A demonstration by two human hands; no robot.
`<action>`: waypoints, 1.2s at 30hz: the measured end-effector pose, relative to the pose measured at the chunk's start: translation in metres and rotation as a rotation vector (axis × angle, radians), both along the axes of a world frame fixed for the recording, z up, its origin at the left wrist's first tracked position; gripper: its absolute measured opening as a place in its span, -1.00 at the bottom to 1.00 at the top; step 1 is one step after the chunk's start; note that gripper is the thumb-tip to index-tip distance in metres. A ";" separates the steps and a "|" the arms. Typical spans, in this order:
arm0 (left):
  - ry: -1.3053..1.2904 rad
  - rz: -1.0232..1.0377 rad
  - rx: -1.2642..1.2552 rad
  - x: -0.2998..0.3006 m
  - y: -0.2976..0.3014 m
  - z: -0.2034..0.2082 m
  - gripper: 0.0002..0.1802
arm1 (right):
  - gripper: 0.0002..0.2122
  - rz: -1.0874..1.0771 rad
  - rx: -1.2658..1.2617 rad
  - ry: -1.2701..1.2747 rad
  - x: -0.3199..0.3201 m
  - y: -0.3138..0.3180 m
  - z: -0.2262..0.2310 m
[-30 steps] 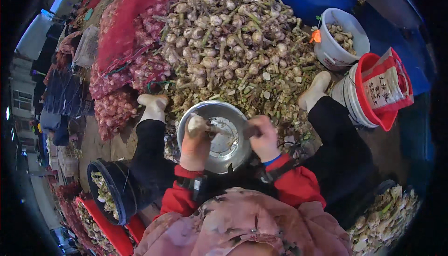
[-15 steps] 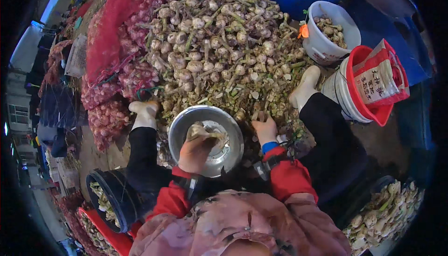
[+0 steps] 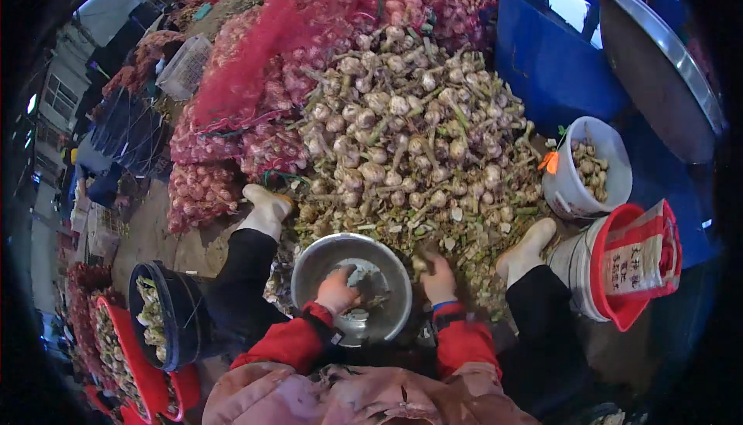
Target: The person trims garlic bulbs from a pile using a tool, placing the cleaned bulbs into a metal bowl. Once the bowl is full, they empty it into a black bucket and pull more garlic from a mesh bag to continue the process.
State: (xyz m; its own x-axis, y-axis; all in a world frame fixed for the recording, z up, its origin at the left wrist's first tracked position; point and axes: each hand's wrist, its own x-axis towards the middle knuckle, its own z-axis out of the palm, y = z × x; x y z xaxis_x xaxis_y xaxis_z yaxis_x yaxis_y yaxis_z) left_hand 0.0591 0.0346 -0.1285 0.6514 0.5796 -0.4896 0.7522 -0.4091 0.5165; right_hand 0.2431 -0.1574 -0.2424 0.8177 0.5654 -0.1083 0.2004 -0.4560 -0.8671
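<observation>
A steel bowl (image 3: pixel 303 258) stands low between my legs, with wet scraps lying in it. Curled over its inside is my left hand (image 3: pixel 338 291), fingers bent inward; whatever they hold, if anything, is hidden. Just right of the bowl's rim, my right hand (image 3: pixel 439 279) is bent over leafy trimmings, its fingers drawn together around something pale and blurred that I cannot make out. A large heap of garlic bulbs (image 3: pixel 402 142) with stems spreads beyond both hands. Peeled skins and stem bits (image 3: pixel 464 243) cover its near edge.
Red mesh sacks of garlic (image 3: pixel 255 88) line the heap's left. To the right are a white bucket (image 3: pixel 553 189) with bulbs and a red basin (image 3: pixel 631 313) on a pail. A black bucket (image 3: pixel 197 324) is at my left, and a blue barrel (image 3: pixel 542 61) stands behind.
The garlic bulb that was in my left hand no longer shows, and that hand's fingers now point into the bowl. My view has shifted, so the scene sits lower and further right.
</observation>
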 end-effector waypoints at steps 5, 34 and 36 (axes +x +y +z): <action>-0.440 0.232 -0.451 0.047 -0.026 0.050 -0.54 | -0.52 -0.252 0.312 0.200 0.039 0.006 0.066; -0.590 -0.247 -0.081 -0.005 -0.043 0.127 -0.17 | -0.78 0.381 -0.117 -0.335 -0.087 -0.001 0.192; -0.575 -0.192 -0.076 -0.008 -0.045 0.126 -0.21 | -0.79 0.352 -0.112 -0.319 -0.092 0.001 0.188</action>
